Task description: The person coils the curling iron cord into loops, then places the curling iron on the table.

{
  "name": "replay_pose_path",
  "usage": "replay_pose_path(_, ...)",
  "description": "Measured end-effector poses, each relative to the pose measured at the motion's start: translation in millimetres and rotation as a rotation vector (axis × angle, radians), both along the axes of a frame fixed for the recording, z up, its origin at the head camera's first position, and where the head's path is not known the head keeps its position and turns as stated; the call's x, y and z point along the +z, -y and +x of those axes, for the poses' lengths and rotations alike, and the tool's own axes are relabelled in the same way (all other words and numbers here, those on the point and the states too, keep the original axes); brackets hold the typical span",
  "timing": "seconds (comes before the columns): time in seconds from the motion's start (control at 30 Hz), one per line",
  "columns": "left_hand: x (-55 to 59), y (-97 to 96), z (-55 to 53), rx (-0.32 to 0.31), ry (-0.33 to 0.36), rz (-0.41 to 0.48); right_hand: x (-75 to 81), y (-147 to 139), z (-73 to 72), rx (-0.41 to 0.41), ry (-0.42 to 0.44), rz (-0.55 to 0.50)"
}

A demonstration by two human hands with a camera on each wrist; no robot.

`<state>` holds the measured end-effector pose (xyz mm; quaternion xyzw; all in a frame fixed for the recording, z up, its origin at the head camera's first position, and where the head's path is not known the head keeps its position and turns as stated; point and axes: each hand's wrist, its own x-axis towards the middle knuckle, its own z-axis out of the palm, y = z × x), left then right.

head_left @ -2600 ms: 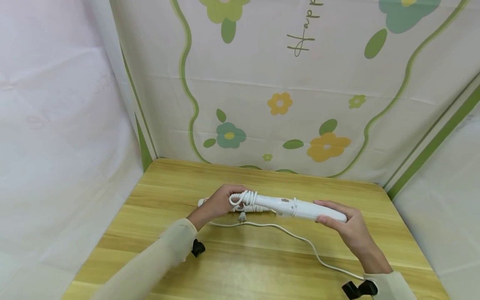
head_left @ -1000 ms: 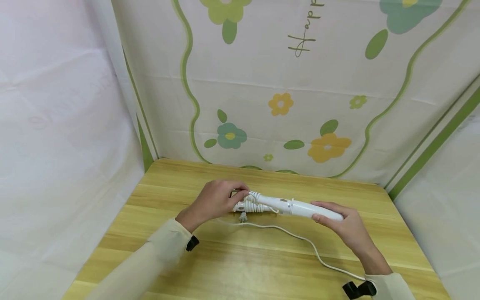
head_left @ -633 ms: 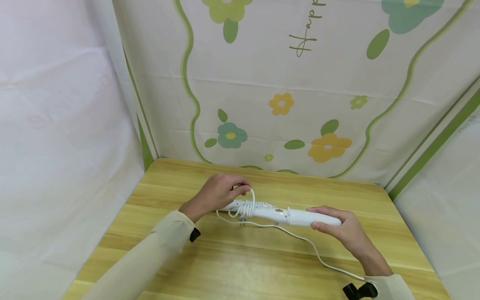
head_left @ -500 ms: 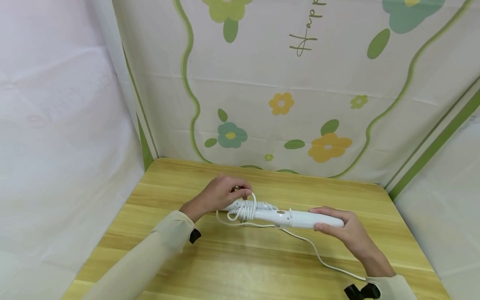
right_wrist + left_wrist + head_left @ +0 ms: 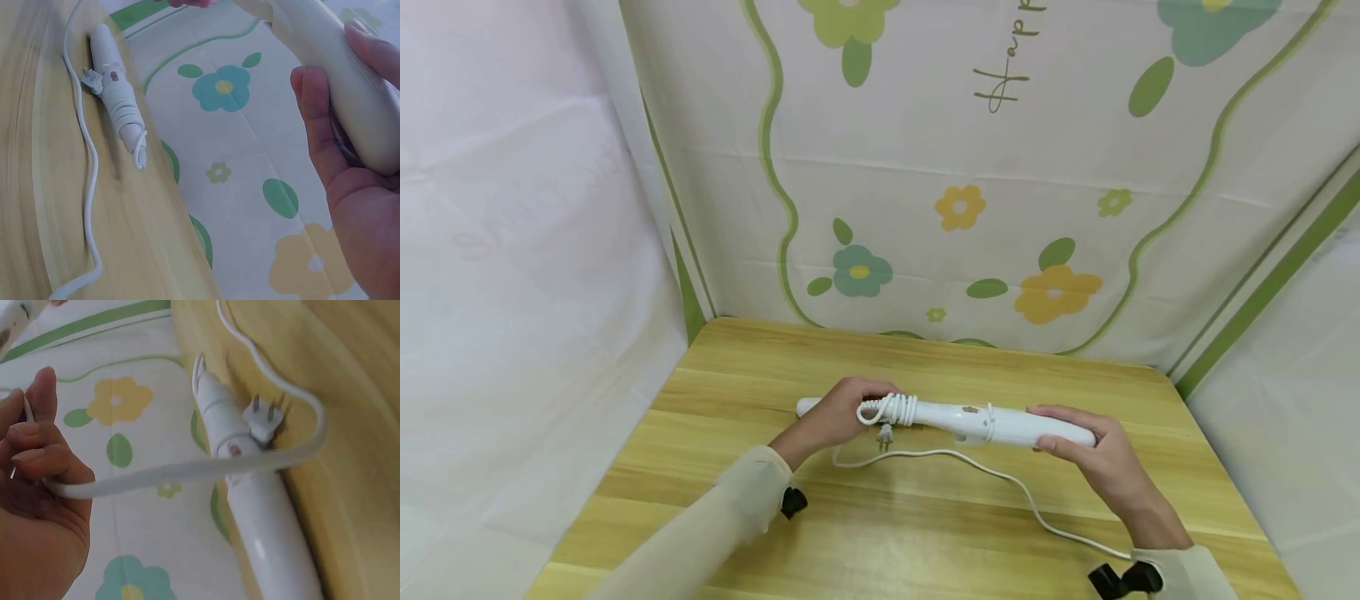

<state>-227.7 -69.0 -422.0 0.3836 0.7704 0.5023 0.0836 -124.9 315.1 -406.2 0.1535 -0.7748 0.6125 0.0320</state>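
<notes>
My right hand [image 5: 1105, 454] grips the wide end of a white hair straightener [image 5: 955, 418], held above the table and nearly level. Several turns of its white power cord [image 5: 901, 409] circle the narrow end. There, my left hand [image 5: 838, 412] has curled fingers, and in the left wrist view the cord [image 5: 181, 475] runs through them. A second white hair straightener [image 5: 269, 531] lies on the table with its cord wound round it and a two-pin plug [image 5: 262, 422] at its side. In the head view the held straightener hides much of it.
The cord's loose length [image 5: 1000, 475] trails over the wooden table [image 5: 880, 533] toward my right wrist. A flower-printed cloth [image 5: 865, 167] rises behind the table's back edge. Pale cloth walls [image 5: 535, 292] stand left and right. Black wrist mounts [image 5: 1123, 579] sit at both sleeves.
From above the narrow end, my left hand has moved down behind it with the cord; the raised loop now lies against the wound turns. My right hand keeps its grip.
</notes>
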Motion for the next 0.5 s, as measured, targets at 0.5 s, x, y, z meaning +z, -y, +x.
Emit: replay_pose_path(0.5, -11.0, -22.7, 25.3, 0.18, 0.419, 0.156, 3.8, 11, -7.1, -0.156, 0.013, -0.002)
